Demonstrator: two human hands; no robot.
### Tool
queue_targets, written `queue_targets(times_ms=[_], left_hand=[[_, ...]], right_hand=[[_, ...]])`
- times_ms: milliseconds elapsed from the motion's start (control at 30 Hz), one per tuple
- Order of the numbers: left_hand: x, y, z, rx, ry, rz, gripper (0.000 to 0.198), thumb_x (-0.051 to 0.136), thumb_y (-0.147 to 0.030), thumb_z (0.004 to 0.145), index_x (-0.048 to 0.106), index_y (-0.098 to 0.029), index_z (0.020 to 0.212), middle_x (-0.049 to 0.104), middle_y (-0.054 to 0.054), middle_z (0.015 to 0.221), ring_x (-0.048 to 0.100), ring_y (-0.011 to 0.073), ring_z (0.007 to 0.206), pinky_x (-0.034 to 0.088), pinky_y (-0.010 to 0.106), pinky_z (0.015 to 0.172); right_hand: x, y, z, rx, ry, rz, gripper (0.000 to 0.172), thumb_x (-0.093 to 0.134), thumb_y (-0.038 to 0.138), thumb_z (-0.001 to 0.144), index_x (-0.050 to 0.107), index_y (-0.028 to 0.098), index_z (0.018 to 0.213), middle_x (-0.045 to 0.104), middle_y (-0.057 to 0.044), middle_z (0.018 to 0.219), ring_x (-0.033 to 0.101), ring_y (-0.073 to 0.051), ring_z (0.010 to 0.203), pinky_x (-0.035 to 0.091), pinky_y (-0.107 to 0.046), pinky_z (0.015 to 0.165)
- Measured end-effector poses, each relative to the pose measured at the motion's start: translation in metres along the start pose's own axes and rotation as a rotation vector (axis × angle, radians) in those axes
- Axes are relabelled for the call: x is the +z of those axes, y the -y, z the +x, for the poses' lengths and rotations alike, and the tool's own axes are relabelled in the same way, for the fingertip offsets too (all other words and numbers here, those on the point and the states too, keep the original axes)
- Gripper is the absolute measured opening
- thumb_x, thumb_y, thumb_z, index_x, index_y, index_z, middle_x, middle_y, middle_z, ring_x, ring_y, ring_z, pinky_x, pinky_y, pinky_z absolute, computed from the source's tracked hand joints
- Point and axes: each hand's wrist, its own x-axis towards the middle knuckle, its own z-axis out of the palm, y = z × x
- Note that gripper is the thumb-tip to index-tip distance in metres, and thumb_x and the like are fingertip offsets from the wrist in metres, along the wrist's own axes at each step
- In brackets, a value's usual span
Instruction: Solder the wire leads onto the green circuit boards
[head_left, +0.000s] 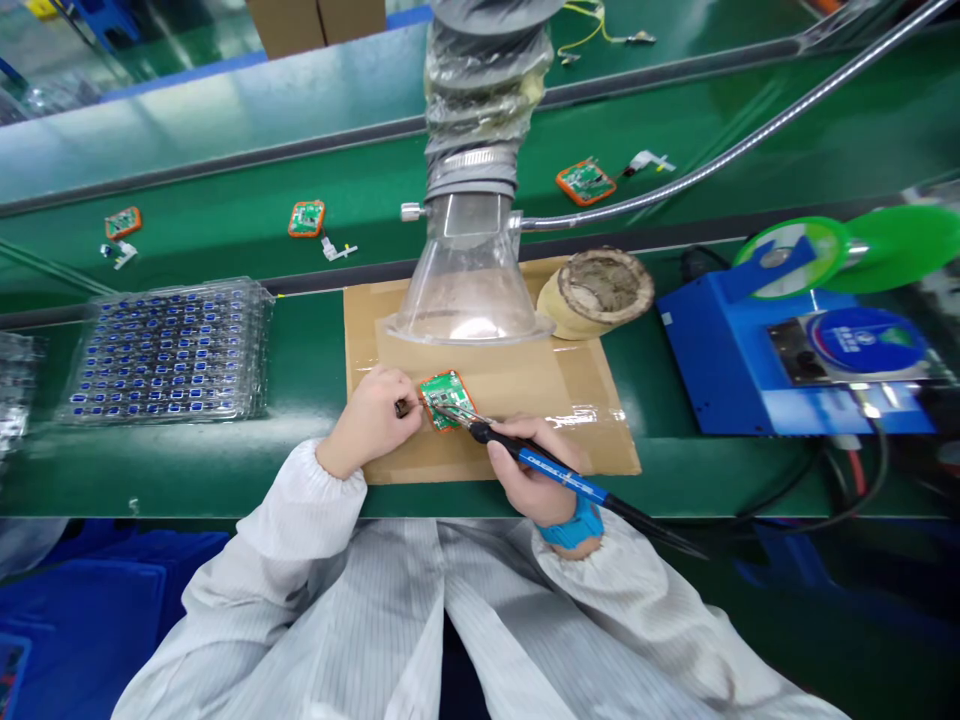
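A small green circuit board with an orange rim point(448, 399) lies on a cardboard sheet point(525, 385) on the green bench. My right hand point(536, 470) is closed round a blue and black soldering iron point(559, 470), whose tip rests on the board. My left hand point(373, 420) is curled beside the board's left edge, pinching a small dark part point(403, 407) against it. A blue wrist strap sits on my right wrist.
A clear fume hood on a grey duct point(469, 270) hangs just behind the board. A blue soldering station point(795, 350) and a worn sponge holder point(596, 292) stand to the right, a tray of blue parts point(169, 350) to the left. Several boards point(307, 218) lie on the conveyor behind.
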Motion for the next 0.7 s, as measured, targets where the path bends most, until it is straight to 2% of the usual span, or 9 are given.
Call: queue_targets(times_ms=[167,400,500,600,700], left_hand=[[0.0,-0.001,0.001,-0.008,0.009,-0.001,0.021,0.06,-0.005,0.079,0.053,-0.019,0.065,0.066,0.002,0.08,0.057,0.0189,0.082,0.045,0.037,0.084],[0.0,-0.001,0.0,-0.004,-0.002,0.003,0.021,0.06,-0.006,0.08,0.053,-0.019,0.065,0.066,0.003,0.079,0.056,0.0187,0.082,0.045,0.036,0.083],[0.0,0.0,0.0,-0.005,-0.003,0.0,0.02,0.06,-0.006,0.08,0.053,-0.019,0.065,0.066,0.003,0.079,0.056,0.0186,0.082,0.045,0.036,0.082],[0.001,0.001,0.0,-0.003,-0.004,-0.002,0.021,0.06,-0.006,0.08,0.053,-0.019,0.065,0.066,0.003,0.08,0.056,0.0186,0.082,0.046,0.036,0.083],[0.001,0.001,0.0,-0.004,-0.002,-0.001,0.02,0.06,-0.006,0.079,0.053,-0.019,0.065,0.066,0.003,0.08,0.056,0.0189,0.082,0.046,0.036,0.082]], right_hand=[[0.001,0.003,0.002,0.024,-0.006,-0.031,0.007,0.068,0.031,0.086,0.067,0.024,0.088,0.073,-0.003,0.079,0.07,-0.02,0.07,0.058,-0.033,0.064],[0.0,0.003,0.002,-0.015,0.02,-0.024,0.006,0.069,0.026,0.086,0.066,0.024,0.091,0.073,-0.003,0.081,0.07,-0.019,0.071,0.056,-0.031,0.063],[-0.001,0.0,-0.001,0.005,-0.008,0.003,0.006,0.068,0.028,0.087,0.067,0.024,0.091,0.072,-0.003,0.08,0.069,-0.019,0.07,0.057,-0.032,0.063],[-0.005,-0.006,-0.002,0.053,-0.124,0.015,0.011,0.068,0.034,0.089,0.068,0.023,0.091,0.071,-0.005,0.082,0.07,-0.021,0.075,0.058,-0.035,0.066],[-0.017,-0.015,0.007,0.074,-0.361,-0.078,0.019,0.068,0.04,0.089,0.067,0.022,0.09,0.069,-0.005,0.084,0.07,-0.022,0.075,0.059,-0.038,0.07]])
